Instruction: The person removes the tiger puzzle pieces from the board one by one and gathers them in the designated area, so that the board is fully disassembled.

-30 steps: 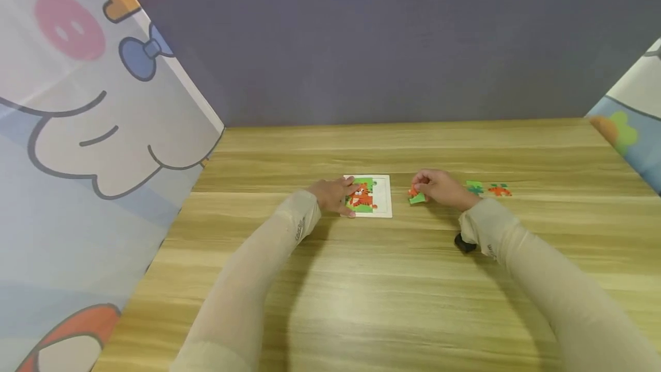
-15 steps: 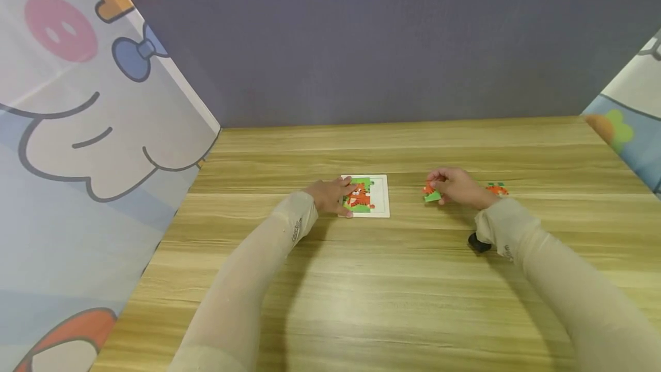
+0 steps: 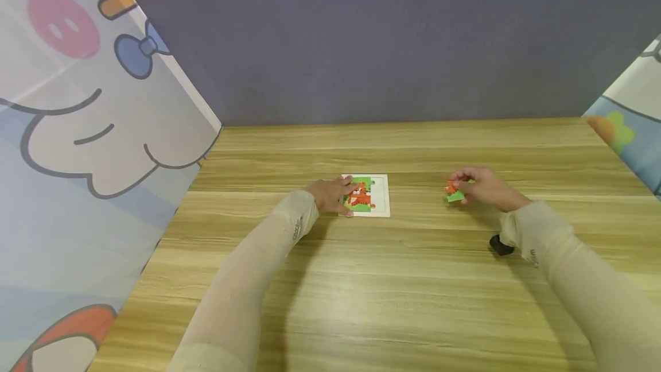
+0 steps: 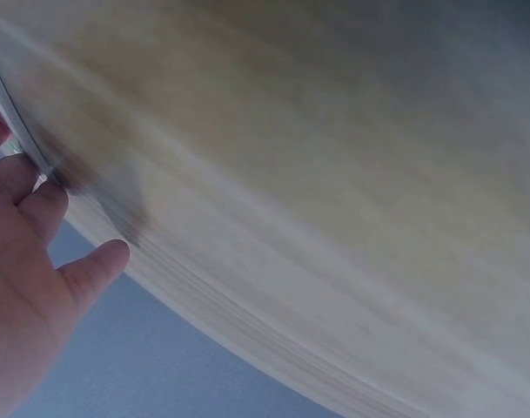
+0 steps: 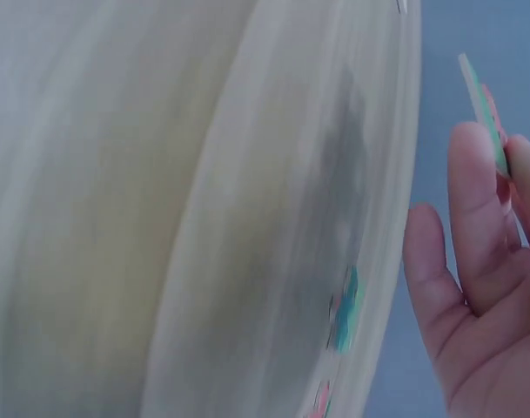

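My left hand [image 3: 329, 195] rests with spread fingers on the left side of a small white puzzle board [image 3: 381, 195]. Joined pieces showing an orange tiger [image 3: 360, 195] on green fill the board's left and middle, and its right strip is bare white. To the right, my right hand [image 3: 482, 187] pinches an orange and green puzzle piece [image 3: 455, 196] above the table. The right wrist view shows this puzzle piece [image 5: 480, 109] edge-on between thumb and fingers. Below it, a loose green piece [image 5: 346, 309] and a pinkish piece [image 5: 320, 402] lie on the tabletop.
The wood-grain table [image 3: 392, 303] meets a dark grey panel [image 3: 392, 39] at the back. A cartoon-printed wall [image 3: 155, 131] stands at the left. A small black object [image 3: 501, 244] sits by the right cuff.
My right hand has moved right with the puzzle piece, away from the board, and now covers most of the loose pieces in the head view. My left hand stays on the board.
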### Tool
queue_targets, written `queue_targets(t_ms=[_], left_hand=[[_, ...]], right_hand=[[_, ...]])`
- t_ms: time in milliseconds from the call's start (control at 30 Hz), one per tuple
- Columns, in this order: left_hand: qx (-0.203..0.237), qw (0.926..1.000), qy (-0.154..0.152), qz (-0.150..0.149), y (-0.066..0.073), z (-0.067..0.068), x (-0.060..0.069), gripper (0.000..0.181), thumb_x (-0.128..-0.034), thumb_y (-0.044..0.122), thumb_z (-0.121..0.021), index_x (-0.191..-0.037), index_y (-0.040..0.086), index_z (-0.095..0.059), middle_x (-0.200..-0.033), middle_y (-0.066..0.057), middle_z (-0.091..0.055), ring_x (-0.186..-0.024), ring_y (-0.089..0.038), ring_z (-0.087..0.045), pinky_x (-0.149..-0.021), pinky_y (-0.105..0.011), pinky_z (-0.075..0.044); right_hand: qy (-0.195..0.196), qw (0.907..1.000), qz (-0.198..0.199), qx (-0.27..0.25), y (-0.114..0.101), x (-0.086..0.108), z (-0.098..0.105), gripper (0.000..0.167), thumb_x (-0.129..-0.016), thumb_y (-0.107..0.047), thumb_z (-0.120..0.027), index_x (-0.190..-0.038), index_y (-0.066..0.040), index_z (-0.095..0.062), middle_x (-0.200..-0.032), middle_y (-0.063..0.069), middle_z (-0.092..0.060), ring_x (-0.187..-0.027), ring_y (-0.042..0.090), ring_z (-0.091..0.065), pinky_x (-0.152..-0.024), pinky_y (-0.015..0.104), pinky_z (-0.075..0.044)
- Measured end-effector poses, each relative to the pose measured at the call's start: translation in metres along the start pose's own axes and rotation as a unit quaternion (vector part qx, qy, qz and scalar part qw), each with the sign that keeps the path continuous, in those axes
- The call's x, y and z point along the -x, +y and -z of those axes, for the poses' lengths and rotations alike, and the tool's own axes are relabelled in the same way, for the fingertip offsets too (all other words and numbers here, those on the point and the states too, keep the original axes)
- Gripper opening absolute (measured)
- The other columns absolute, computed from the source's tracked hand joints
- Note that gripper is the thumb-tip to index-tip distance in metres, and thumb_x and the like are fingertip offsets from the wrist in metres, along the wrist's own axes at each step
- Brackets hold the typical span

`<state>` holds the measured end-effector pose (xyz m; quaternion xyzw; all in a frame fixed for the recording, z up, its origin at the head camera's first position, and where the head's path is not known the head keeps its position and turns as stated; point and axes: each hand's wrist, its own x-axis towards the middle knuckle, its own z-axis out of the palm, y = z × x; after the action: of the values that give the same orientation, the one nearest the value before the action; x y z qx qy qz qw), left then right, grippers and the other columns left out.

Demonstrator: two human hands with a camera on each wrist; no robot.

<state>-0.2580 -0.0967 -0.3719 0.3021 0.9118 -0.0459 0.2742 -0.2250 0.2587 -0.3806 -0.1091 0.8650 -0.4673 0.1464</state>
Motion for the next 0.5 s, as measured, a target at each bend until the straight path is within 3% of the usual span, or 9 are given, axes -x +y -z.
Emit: queue_targets(t_ms=[167, 500], left_hand=[[0.008, 1.0, -0.001, 0.002, -0.001, -0.001, -0.001, 0.087, -0.0889, 0.057, -0.053, -0.153, 0.022, -0.006, -0.158, -0.001, 0.002, -0.143, -0.018, -0.002, -0.11, -0.041, -0.025], [0.012, 0.9999, 0.001, 0.004, -0.002, -0.003, -0.004, 0.089, -0.0877, 0.057, -0.054, -0.153, 0.023, -0.005, -0.158, 0.0, 0.002, -0.143, -0.018, -0.003, -0.106, -0.038, -0.031]], right_hand=[[0.005, 1.0, -0.003, 0.008, 0.009, 0.011, 0.012, 0.034, -0.1, -0.009, -0.048, -0.124, 0.016, -0.047, -0.107, 0.022, -0.052, -0.071, 0.013, -0.058, -0.065, 0.031, -0.054], [0.045, 0.9986, -0.006, 0.029, 0.027, 0.026, 0.033, 0.035, -0.1, -0.01, -0.046, -0.123, 0.017, -0.045, -0.099, 0.015, -0.054, -0.066, 0.011, -0.057, -0.061, 0.027, -0.052]])
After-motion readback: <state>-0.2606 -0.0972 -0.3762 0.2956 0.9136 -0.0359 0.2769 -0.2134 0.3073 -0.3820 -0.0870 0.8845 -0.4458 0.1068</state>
